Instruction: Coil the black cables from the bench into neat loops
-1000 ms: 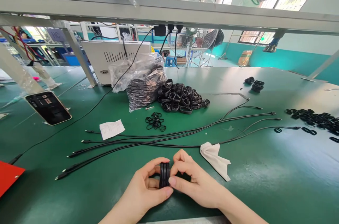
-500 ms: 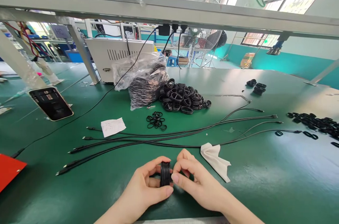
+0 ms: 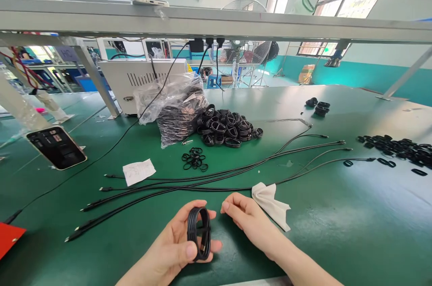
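Note:
A coiled black cable (image 3: pixel 193 232) is in my left hand (image 3: pixel 172 241), gripped between the thumb and fingers. The coil is turned so its oval opening shows, with a strand across the middle and a metal plug tip low inside. My right hand (image 3: pixel 249 218) is just to the right, apart from the coil, its thumb and curled fingertips together and nothing visible between them. Beside its wrist lies a crumpled white cloth (image 3: pixel 270 202). Beyond both hands, several straight black cables (image 3: pixel 216 179) stretch across the green table (image 3: pixel 141 245).
Behind the cables are a small heap of black rings (image 3: pixel 193 158), a pile of coiled cables (image 3: pixel 232 128) and a plastic bag (image 3: pixel 178 115). A paper slip (image 3: pixel 139 172) and a phone (image 3: pixel 56 147) lie left. More black rings (image 3: pixel 401 148) spread right. A shelf beam (image 3: pixel 216 22) crosses above.
My right hand has come away from the coil. My left hand has turned the coil from edge-on to show its opening. The camera view has shifted slightly.

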`<state>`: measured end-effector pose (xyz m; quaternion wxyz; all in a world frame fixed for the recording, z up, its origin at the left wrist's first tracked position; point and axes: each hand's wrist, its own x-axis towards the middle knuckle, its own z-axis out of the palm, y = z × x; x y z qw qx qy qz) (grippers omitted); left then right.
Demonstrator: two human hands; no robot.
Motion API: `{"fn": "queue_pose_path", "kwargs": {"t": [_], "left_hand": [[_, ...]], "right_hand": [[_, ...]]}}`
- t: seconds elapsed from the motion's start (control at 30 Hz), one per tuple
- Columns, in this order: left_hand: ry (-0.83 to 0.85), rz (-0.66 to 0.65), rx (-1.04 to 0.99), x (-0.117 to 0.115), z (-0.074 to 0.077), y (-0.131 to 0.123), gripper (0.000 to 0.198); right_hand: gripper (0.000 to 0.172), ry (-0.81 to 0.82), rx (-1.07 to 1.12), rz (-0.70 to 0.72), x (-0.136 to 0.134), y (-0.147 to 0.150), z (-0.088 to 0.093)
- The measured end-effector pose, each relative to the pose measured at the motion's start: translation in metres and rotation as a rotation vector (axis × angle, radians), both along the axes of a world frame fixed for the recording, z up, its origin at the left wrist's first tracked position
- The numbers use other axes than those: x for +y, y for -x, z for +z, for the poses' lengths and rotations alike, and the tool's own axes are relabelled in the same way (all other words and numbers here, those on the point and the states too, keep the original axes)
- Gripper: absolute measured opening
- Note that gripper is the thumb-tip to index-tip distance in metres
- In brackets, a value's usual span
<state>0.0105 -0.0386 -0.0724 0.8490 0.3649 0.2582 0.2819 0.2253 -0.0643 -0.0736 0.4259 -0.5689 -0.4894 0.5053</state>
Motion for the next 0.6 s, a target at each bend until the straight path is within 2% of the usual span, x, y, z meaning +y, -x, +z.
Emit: {"fn": "queue_pose_path", "kwargs": {"t": [0.17, 0.2, 0.3, 0.37, 0.43, 0.6], "left_hand": [[0.004, 0.000, -0.007, 0.003, 0.001, 0.002, 0.066], [-0.003, 0.009, 0.000, 0.004, 0.001, 0.002, 0.065], [-0.053, -0.003, 0.064, 0.002, 0.004, -0.004, 0.060], [-0.096, -0.042, 0.129, 0.001, 0.004, -0.008, 0.055], [-0.131, -0.056, 0.174, -0.001, 0.003, -0.013, 0.056], [-0.161, -0.008, 0.197, -0.003, -0.003, -0.019, 0.059]], "right_hand": [[0.034, -0.167, -0.041, 0.050, -0.008, 0.005, 0.000], [0.042, -0.235, -0.078, 0.077, -0.010, 0.007, -0.001], [0.093, -0.448, -0.236, 0.188, -0.013, 0.015, -0.007], [0.106, -0.536, -0.336, 0.244, -0.014, 0.022, -0.011], [0.098, -0.585, -0.399, 0.273, -0.013, 0.029, -0.013], [0.060, -0.673, -0.427, 0.220, -0.010, 0.034, -0.008]]}}
